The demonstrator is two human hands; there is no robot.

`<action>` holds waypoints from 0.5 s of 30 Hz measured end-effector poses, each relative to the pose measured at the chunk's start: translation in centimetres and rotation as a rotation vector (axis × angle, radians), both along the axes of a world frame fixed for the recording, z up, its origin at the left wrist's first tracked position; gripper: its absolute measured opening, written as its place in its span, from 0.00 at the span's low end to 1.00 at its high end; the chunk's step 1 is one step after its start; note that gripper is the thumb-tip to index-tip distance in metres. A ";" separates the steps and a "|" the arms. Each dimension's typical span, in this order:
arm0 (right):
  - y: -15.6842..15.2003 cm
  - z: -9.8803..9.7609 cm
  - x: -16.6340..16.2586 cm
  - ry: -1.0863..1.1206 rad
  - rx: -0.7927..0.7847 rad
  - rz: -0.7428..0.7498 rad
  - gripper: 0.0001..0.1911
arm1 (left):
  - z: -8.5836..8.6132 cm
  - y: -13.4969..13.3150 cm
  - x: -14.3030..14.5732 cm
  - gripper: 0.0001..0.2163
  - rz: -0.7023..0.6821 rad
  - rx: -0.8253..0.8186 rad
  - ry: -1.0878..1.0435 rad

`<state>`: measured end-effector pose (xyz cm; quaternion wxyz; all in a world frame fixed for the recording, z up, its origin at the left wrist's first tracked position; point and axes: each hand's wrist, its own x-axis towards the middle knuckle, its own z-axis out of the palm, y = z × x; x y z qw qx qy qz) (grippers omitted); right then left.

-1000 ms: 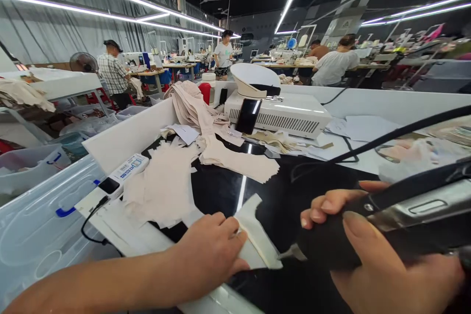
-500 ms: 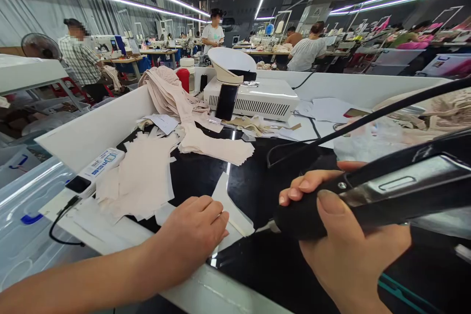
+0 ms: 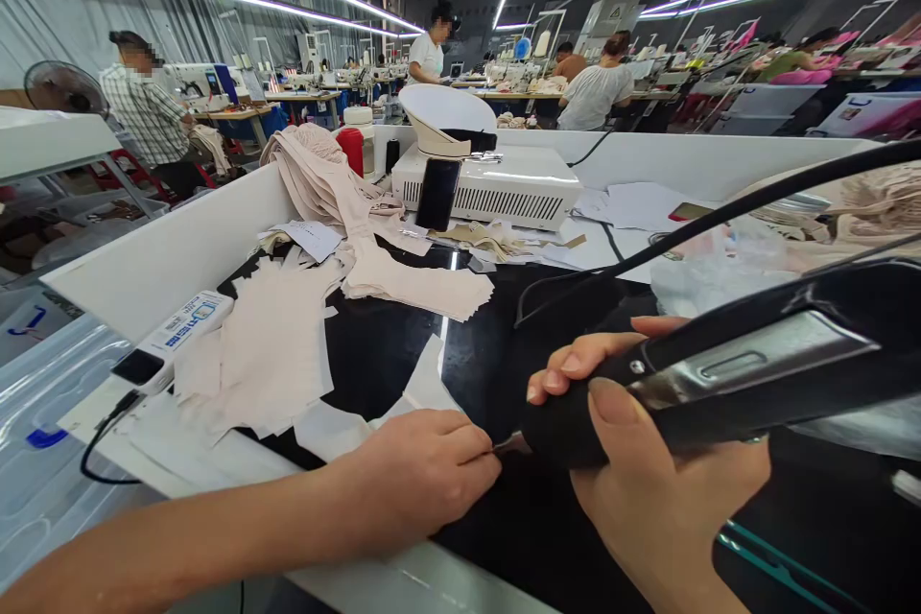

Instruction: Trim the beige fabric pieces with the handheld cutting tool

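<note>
My right hand (image 3: 648, 470) is wrapped round a black hand-held tool (image 3: 726, 384) with a metal plate and a cable; its small metal tip (image 3: 512, 444) points left over the glossy black worktop (image 3: 496, 355). My left hand (image 3: 413, 480) lies knuckles up beside that tip, fingertips pinched together and touching it. A pale fabric piece (image 3: 424, 384) lies on the worktop just behind my left hand. I cannot see what the pinched fingers hold.
Beige fabric pieces (image 3: 270, 355) are stacked at the left, next to a white device (image 3: 173, 338) with a cable. A white machine (image 3: 496, 182) with a leaning phone (image 3: 437, 194) stands behind. White walls edge the table. Other people work at far tables.
My left hand has slid right off the pale fabric piece, and its fingers have closed at the tool's tip. My right hand and tool moved slightly left. The view shifted.
</note>
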<state>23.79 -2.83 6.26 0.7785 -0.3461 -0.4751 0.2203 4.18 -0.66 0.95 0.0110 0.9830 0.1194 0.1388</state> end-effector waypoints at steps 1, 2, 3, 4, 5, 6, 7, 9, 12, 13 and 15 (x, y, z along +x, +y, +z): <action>0.0 0.0 0.0 0.004 0.001 0.004 0.22 | 0.0 0.1 -0.2 0.11 0.010 -0.013 -0.001; -0.1 0.1 0.0 0.008 0.001 0.009 0.22 | 0.0 0.2 -0.5 0.12 0.024 -0.026 -0.005; -0.1 0.1 0.1 0.012 0.001 0.013 0.22 | 0.0 0.3 -0.6 0.12 0.038 -0.037 -0.014; -0.1 0.1 0.1 0.015 0.004 0.016 0.22 | 0.0 0.3 -0.8 0.12 0.049 -0.045 -0.025; -0.1 0.1 0.1 0.018 0.002 0.020 0.22 | 0.0 0.3 -0.9 0.12 0.057 -0.050 -0.036; -0.2 0.1 0.1 0.023 -0.004 0.024 0.21 | 0.0 0.3 -1.0 0.12 0.063 -0.053 -0.049; -0.3 0.1 0.2 0.028 -0.008 0.026 0.21 | 0.0 0.2 -1.0 0.12 0.068 -0.053 -0.062; -0.4 0.0 0.1 0.037 -0.016 0.030 0.21 | -0.1 0.1 -1.0 0.12 0.082 -0.049 -0.076; -0.6 0.0 -0.2 0.045 -0.040 0.050 0.21 | -0.3 -0.1 -1.2 0.11 0.100 -0.043 -0.087; -0.6 0.0 -0.3 0.046 -0.055 0.061 0.21 | -0.5 -0.1 -1.3 0.11 0.102 -0.040 -0.088; -0.7 0.0 -0.4 0.054 -0.081 0.077 0.21 | -0.8 -0.1 -1.6 0.12 0.106 -0.025 -0.085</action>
